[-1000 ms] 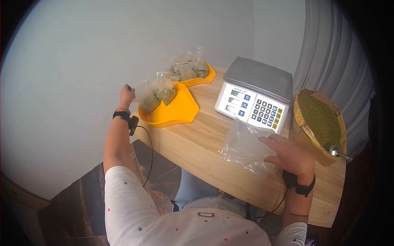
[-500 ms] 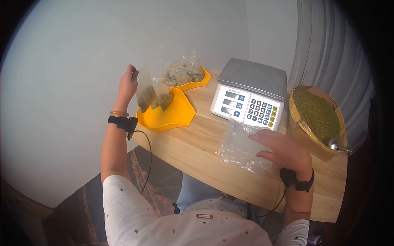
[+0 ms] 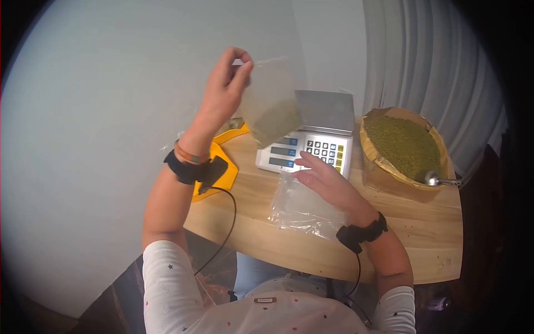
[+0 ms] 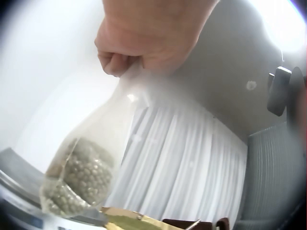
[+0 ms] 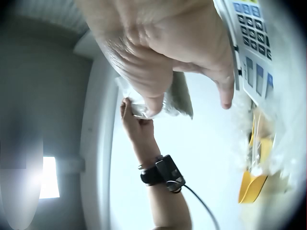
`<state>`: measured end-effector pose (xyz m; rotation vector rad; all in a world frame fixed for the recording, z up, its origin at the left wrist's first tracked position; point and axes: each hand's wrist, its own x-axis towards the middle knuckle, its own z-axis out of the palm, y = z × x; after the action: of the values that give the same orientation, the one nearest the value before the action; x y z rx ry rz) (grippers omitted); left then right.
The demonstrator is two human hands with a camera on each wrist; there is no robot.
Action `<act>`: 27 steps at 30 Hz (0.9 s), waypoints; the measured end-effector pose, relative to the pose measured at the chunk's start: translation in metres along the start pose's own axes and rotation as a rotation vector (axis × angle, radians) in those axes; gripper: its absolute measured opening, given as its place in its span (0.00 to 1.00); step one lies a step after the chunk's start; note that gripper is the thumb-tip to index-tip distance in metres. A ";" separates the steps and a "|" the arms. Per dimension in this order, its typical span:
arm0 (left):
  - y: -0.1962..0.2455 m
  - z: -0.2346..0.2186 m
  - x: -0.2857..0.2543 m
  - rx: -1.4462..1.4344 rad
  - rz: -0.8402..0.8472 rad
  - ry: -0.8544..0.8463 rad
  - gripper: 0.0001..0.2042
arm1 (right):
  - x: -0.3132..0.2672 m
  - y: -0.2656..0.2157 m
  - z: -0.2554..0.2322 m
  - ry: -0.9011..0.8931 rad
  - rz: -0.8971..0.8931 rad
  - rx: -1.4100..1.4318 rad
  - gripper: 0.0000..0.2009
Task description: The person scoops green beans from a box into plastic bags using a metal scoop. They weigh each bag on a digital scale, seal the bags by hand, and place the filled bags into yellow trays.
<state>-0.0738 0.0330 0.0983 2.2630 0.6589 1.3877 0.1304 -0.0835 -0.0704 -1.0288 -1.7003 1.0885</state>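
Observation:
My left hand (image 3: 225, 89) is raised and pinches the top edge of a clear plastic bag (image 3: 272, 117) with green beans gathered at its bottom. In the left wrist view the round beans (image 4: 86, 175) show through the hanging bag, narrowed where the fingers grip it. From the head it overlaps the scale's (image 3: 327, 111) platform and display. My right hand (image 3: 331, 183), fingers extended and holding nothing, hovers over the scale's front edge and a stack of flat clear bags (image 3: 303, 209). In the right wrist view the left hand (image 5: 139, 129) and its bag appear behind the right hand's fingers.
At the right stands a paper-lined container of green beans (image 3: 403, 147), with a metal scoop (image 3: 436, 179) on its rim. A yellow scoop-shaped tray (image 3: 227, 170) lies partly hidden behind the left forearm, another behind it. Cables hang from both wrist cameras.
My left hand has lifted the bag of beans off the near yellow tray and carried it up and right toward the scale. My right hand has shifted slightly left; the head view has turned right.

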 end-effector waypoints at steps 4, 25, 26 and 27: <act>0.024 0.051 0.014 -0.243 -0.082 -0.120 0.06 | 0.003 -0.010 -0.006 -0.043 -0.016 0.823 0.42; 0.030 0.087 0.033 0.240 0.417 -0.061 0.07 | 0.004 -0.009 -0.051 0.347 -0.225 1.121 0.20; 0.032 0.086 0.032 0.284 0.475 -0.034 0.06 | 0.004 -0.009 -0.051 0.349 -0.225 1.120 0.20; 0.032 0.087 0.031 0.282 0.476 -0.034 0.06 | 0.004 -0.010 -0.051 0.370 -0.225 1.114 0.20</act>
<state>0.0223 0.0168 0.1017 2.7936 0.3286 1.5351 0.1751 -0.0703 -0.0469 -0.2669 -0.6680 1.3196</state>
